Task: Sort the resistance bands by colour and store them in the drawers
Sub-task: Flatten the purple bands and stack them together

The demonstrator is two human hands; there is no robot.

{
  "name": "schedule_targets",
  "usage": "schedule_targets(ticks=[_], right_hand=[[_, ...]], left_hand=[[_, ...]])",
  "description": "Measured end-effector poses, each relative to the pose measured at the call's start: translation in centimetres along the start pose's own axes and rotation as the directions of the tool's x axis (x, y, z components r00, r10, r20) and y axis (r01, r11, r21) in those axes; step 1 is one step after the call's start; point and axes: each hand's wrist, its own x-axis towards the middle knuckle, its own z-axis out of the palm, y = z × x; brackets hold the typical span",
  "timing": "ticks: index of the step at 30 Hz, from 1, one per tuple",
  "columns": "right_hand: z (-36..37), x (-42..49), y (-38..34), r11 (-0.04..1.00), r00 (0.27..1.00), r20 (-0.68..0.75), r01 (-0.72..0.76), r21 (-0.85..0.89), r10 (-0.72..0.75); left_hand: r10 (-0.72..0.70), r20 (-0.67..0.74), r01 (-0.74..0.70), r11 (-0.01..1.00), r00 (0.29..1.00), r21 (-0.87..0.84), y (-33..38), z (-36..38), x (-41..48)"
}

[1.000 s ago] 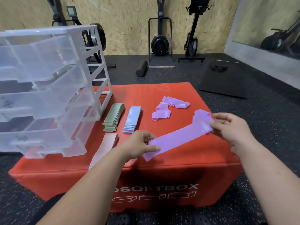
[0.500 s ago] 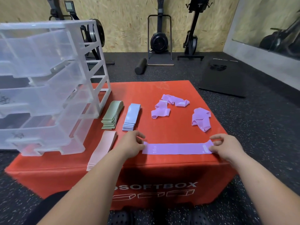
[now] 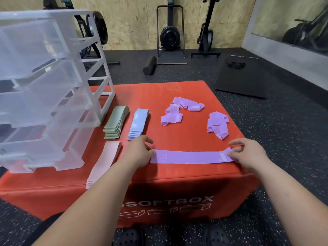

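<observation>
Purple band (image 3: 191, 157) lies flat and stretched lengthwise along the near edge of the red soft box (image 3: 177, 139), printed "10 LB" near its left end; pale label patch near its right end.

Left hand (image 3: 140, 153) sits at the band's left end; thumb tip touches the end, other fingers loosely curled just above it. Whether they actually pinch the fabric cannot be told.

Right hand (image 3: 248, 155) is at the band's right end; thumb lies on top of the fabric and the end runs under the fingers, so it is pinched; index finger is held out straight past the band's far edge.

Other items on the box top:
- green stack (image 3: 116, 125), flat bands piled neatly, just beside the drawer unit (image 3: 44, 86);
- blue stack (image 3: 137, 124), just right of the green one, near the left hand's knuckles;
- pink stack (image 3: 104, 160), nearer the front edge, partly hidden by the left forearm;
- three crumpled purple bands: one at the back (image 3: 189, 106), one touching it to the left (image 3: 171, 117), one apart to the right (image 3: 217, 125), just beyond the flat band.

Drawer unit is clear plastic and stands on the box's left side; drawers pulled out toward the camera; contents cannot be made out.

Floor beyond: foam roller (image 3: 150, 65); black mat (image 3: 243, 77); exercise machines against a chipboard wall.
</observation>
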Motion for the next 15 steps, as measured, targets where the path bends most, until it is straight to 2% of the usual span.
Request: schedule_targets(ticks=[3,6,11,15], right_hand=[[-0.1,0.3,-0.1,0.988,0.998,0.046,0.053,-0.143,-0.047],[-0.5,0.9,-0.9,0.958,0.994,0.073,0.094,-0.271,-0.077],[-1.2,3.2,-2.6,0.955,0.985,0.020,0.170,-0.243,-0.171],[-0.6,5.6,-3.0,0.922,0.964,0.083,0.264,-0.284,-0.251]], left_hand=[[0.021,0.043,-0.026,0.991,0.999,0.130,0.0,0.0,0.6],[0.039,0.085,-0.053,0.985,0.996,0.164,0.3,-0.1,1.1],[0.112,0.039,-0.116,0.988,0.993,0.101,1.8,-0.3,2.2],[0.199,0.043,-0.201,0.977,0.979,0.064,3.5,0.1,2.6]])
